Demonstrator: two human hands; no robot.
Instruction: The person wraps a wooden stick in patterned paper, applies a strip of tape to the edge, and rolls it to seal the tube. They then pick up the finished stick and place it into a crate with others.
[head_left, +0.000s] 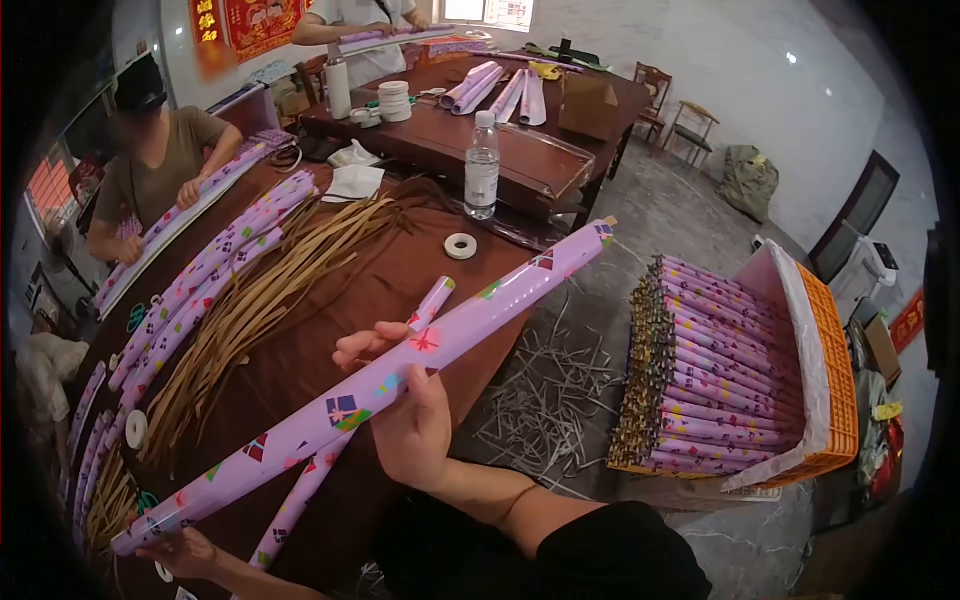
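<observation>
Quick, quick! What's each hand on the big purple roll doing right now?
Left hand: holding the purple roll near its lower end.
Right hand: holding the same roll near its middle, thumb in front, curled fingers behind.

Noted capped water bottle [481,170] upright at twelve o'clock. Found wooden chairs [691,132] and bulging sack [748,184] at two.

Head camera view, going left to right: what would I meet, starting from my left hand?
Left hand at the lower end of the shiny purple patterned tube → right hand along its middle → clear plastic bottle with a white cap → orange plastic mesh crate.
</observation>
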